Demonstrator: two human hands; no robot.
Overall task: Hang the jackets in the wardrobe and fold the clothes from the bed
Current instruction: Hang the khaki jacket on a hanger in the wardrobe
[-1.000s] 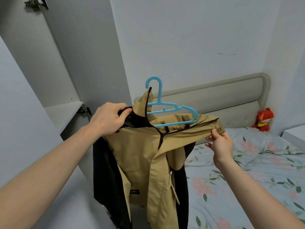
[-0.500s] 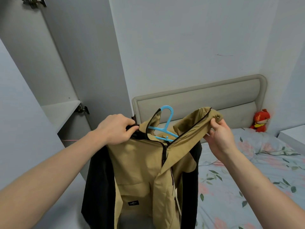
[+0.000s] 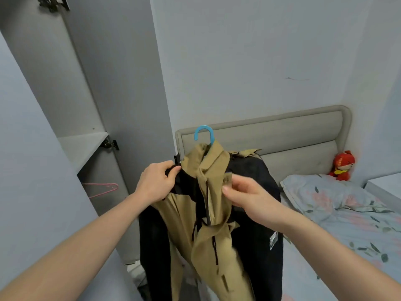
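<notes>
Head view: left grip (image 3: 157, 183) clutches jacket (image 3: 208, 213) shoulder — right grip (image 3: 247, 196) pinches its collar flap.

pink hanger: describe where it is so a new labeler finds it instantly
Start at the open wardrobe on the left and drop below its white shelf into the shadowed space underneath. The pink hanger shows there as a thin wire outline, bare, with no garment on it. The only other hanger, the blue hanger, is plastic and carries the tan and black jacket.

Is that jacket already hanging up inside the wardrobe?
No, the tan and black jacket on the blue hanger is held out in front of the bed, with the left hand gripping its shoulder.
</notes>
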